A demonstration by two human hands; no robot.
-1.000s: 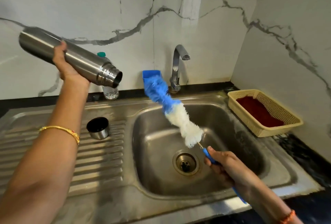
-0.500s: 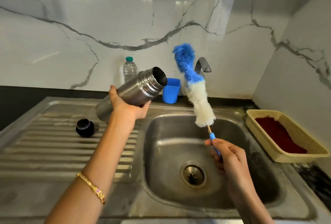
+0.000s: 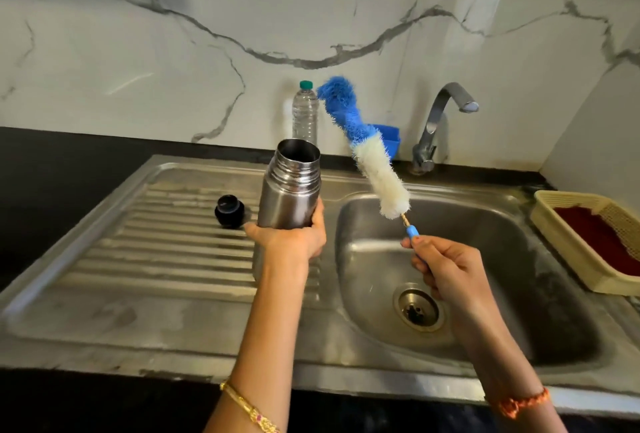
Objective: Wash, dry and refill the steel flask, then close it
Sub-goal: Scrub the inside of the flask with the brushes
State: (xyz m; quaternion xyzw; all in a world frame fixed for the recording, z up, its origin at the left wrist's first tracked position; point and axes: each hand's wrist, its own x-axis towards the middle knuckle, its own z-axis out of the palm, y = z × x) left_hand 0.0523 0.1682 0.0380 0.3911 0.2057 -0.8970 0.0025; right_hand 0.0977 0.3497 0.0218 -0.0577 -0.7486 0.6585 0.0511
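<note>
Left hand (image 3: pixel 289 240) grasps steel flask (image 3: pixel 291 190) upright, mouth open, above draining board just left of sink basin (image 3: pixel 485 259). Right hand (image 3: pixel 446 268) grips blue handle of bottle brush (image 3: pixel 367 152), bristles tilted up-left, tip near flask mouth, not inside. Black flask cap (image 3: pixel 229 210) lies on draining board, left of flask. Plastic bottle (image 3: pixel 304 110) far, by wall.

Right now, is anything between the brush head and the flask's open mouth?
Nothing visible. The left hand holds the steel flask upright, mouth open; its cap lies apart on the drainboard. The bottle brush, held by the right hand, is beside the mouth, air between.
</note>
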